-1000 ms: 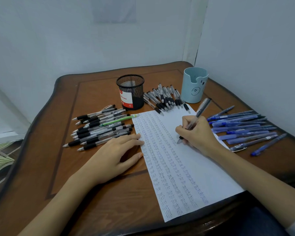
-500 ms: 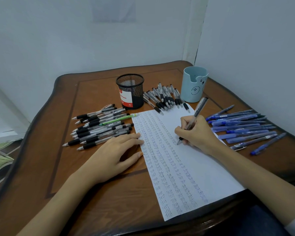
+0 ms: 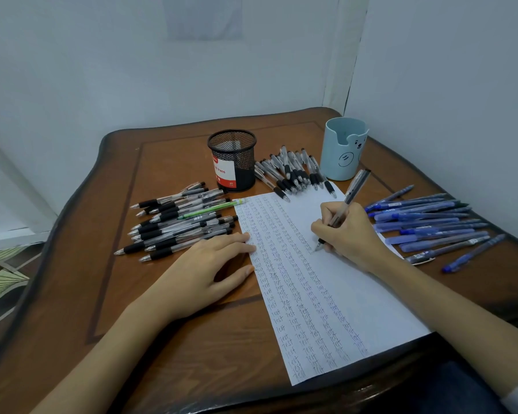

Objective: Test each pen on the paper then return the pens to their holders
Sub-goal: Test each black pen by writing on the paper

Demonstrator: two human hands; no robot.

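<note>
A white sheet of paper (image 3: 368,300) lies on the wooden table (image 3: 174,348), covered with columns of small handwritten words. My right hand (image 3: 350,234) grips a clear black pen (image 3: 346,201) with its tip touching the paper. My left hand (image 3: 207,273) rests flat beside the sheet, its fingertips on the paper's left edge. A black mesh holder (image 3: 232,159) and a light blue holder with a bear face (image 3: 343,149) stand at the back. No pens show above either holder's rim.
Several black pens and one green pen (image 3: 210,209) lie in a pile (image 3: 177,225) left of the paper. Another black bunch (image 3: 293,171) lies between the holders. Several blue pens (image 3: 428,225) are spread at the right. Walls close in behind and right.
The pen tip in my right hand has shifted slightly along the paper as it writes. My left hand has stayed in place.
</note>
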